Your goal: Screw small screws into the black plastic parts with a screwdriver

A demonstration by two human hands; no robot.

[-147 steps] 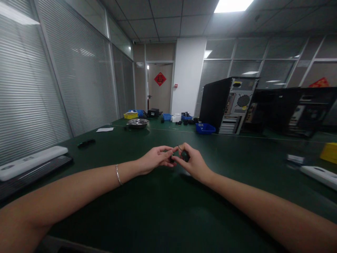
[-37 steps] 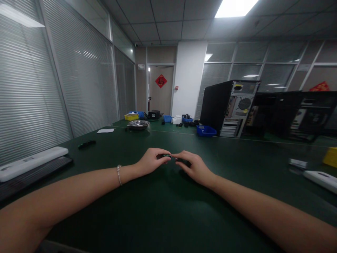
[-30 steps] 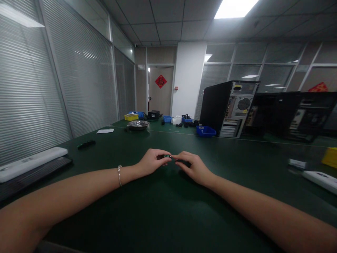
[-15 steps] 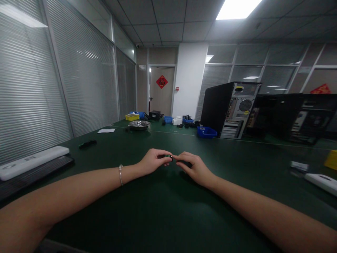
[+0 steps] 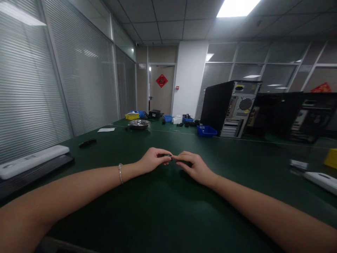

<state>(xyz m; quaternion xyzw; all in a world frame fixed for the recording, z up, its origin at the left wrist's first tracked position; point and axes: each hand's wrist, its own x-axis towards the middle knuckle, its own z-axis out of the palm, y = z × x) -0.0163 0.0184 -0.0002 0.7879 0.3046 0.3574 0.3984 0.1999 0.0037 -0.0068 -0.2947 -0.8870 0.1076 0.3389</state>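
While your left hand [image 5: 153, 162] and right hand [image 5: 194, 167] pinch the small dark part [image 5: 170, 157] between meeting fingertips, just above the green table [image 5: 168, 218], keep wrists planted and grip light.

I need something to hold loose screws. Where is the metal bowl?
The metal bowl sits far back on the left of the green table, right of the white paper sheet and just in front of the yellow bin.
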